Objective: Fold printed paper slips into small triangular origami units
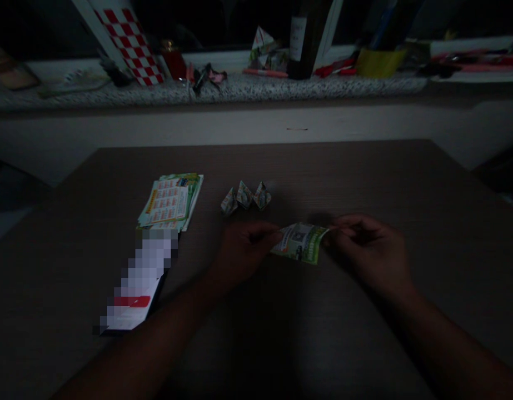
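A small green printed paper card (300, 244) with a QR code is held above the table between my two hands. My left hand (245, 247) pinches its left edge between thumb and fingers. At the upper right corner, my right hand (367, 244) pinches it with closed fingertips. Just beyond my left hand stand 3 small folded paper pieces (245, 195) in a row. A stack of similar printed papers (168, 201) lies farther left.
A lit phone (133, 316), its screen partly pixelated, lies on the dark wooden table (364, 172) left of my forearm. Behind, a stone windowsill (239, 91) bears a red-and-white checkered cylinder (131, 44), a dark bottle (300, 44), a yellow container (379, 62) and other clutter.
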{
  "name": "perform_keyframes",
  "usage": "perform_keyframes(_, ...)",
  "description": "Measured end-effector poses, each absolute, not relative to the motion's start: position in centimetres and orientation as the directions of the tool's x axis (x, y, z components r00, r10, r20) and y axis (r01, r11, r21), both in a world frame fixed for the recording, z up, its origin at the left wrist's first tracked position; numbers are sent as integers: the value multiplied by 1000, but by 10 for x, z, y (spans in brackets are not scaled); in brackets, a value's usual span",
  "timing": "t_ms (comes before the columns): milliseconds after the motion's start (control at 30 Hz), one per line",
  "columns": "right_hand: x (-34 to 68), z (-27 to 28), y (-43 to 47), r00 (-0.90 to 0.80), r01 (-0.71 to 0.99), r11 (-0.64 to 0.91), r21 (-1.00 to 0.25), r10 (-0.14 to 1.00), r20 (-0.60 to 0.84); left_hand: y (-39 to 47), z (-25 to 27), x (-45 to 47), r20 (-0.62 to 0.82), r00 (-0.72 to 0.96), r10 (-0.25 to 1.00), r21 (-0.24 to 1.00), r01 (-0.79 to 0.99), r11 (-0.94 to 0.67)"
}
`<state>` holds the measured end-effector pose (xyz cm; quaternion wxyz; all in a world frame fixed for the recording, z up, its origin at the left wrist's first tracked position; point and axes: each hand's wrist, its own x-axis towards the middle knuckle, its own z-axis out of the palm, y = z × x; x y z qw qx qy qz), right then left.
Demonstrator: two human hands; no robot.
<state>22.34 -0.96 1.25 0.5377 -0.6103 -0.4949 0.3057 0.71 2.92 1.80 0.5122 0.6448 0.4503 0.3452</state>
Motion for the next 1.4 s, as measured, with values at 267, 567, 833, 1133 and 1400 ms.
perform_keyframes(267, 215, 6, -14, 48, 227, 189, -955, 978, 204, 30, 17, 5, -131, 474, 871, 967, 256, 6)
perform_keyframes(567, 218, 0, -11, -46, 217, 177, -960, 984, 171, 27, 29, 1, -178, 685, 706, 917, 376, -133)
perform_keyframes(833, 220, -1, -11, -233, 42, -10, -999, 972, -20, 28, 20, -4, 164, 766, 621, 833, 230, -504)
perform_keyframes(1133, 221, 0, -7, -152, -16, 59, -998, 987, 60, 27, 13, -2, 318, 708, 631, 770, 196, -608)
perform_keyframes(1400, 228, 2, -11, -54, 4, 266, -964, 963, 265, 20, 11, 0, 439, 195, 877, 809, 339, -480)
